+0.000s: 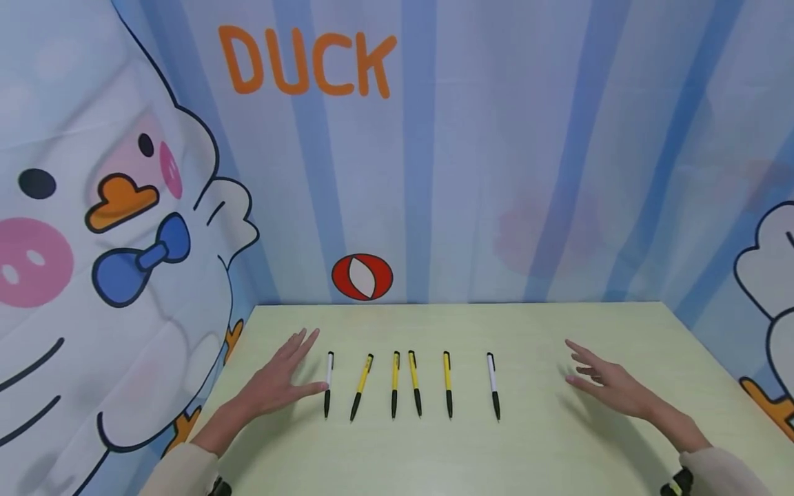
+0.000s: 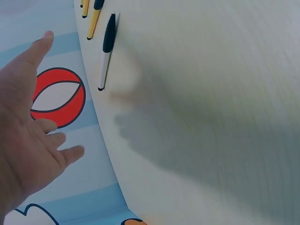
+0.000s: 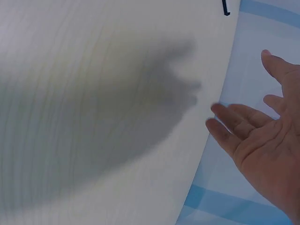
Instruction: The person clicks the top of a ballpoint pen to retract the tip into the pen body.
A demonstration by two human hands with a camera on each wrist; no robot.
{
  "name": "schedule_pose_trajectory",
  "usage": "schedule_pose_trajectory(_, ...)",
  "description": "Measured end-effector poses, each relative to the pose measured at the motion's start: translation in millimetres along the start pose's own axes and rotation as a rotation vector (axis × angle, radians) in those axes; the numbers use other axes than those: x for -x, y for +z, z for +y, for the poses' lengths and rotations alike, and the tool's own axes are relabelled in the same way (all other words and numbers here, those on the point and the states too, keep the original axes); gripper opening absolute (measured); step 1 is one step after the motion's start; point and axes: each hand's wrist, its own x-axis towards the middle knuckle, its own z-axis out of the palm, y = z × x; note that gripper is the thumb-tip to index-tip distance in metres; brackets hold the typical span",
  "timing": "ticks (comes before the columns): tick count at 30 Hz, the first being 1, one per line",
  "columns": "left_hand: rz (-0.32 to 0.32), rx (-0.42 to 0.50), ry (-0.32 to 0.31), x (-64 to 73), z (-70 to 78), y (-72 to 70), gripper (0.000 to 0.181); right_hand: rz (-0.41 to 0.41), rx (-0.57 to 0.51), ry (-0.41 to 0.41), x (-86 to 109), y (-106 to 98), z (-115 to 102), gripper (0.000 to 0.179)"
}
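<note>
Several pens with black grips lie in a row on the pale table, tips toward the person. At the row's left end is a white pen; my left hand hovers beside it, fingers spread, its thumb tip overlapping the pen in the head view. Yellow pens fill the middle, two of them close together and the leftmost slanted. Another white pen ends the row on the right. Well to the right of that pen, my right hand is held above the table with loosely bent fingers. Both hands hold nothing.
A striped blue curtain with duck drawings and orange lettering hangs behind the table and along its sides. The table's back edge meets it. Both arms cast shadows on the tabletop, and a dark strap circles the right wrist.
</note>
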Motion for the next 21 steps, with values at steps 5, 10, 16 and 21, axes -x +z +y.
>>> schedule_pose_trajectory(5,-0.029,0.174,-0.019,-4.9,-0.5,-1.8,0.097,0.01,-0.029,0.013,-8.5,2.9,-0.8,0.062)
schedule_pose_trajectory(10,-0.037,0.274,-0.038,-11.2,0.0,-0.1,0.091,0.024,-0.047,-0.034,-17.0,7.4,-2.6,0.055)
schedule_pose_trajectory(16,-0.092,0.407,-0.137,-20.1,3.8,12.8,0.081,-0.004,-0.14,-0.066,-25.8,16.5,1.9,0.053)
schedule_pose_trajectory(21,-0.084,0.373,-0.258,-27.9,13.4,28.0,0.08,-0.04,-0.261,-0.03,-29.4,23.4,7.4,0.056)
